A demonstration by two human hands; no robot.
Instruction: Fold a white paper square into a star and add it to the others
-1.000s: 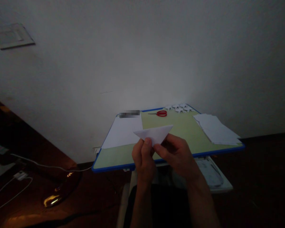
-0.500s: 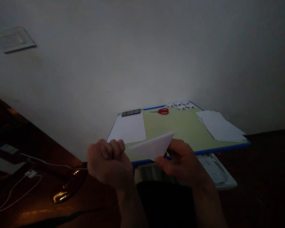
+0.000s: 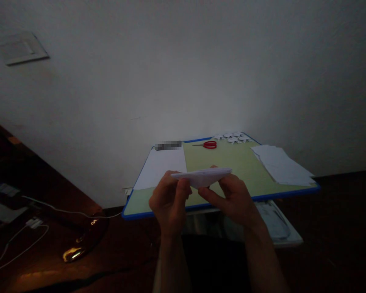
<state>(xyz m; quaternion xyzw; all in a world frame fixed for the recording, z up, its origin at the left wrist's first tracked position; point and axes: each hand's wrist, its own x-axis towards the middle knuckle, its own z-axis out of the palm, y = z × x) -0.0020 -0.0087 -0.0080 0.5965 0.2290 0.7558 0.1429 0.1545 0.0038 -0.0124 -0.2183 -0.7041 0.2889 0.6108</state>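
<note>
Room between hands (image 3: pixel 236 201) and paper stack (image 3: pixel 282 165), wall (image 3: pixel 186 77) behind

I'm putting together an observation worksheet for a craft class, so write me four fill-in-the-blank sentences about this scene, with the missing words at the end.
1. The left hand and the right hand hold a folded white sheet of ____.
2. The scissors on the table have ____ handles.
3. The stack of white sheets lies on the ____ side of the table.
4. The table's edging is ____.

Missing words: paper; red; right; blue.
</note>
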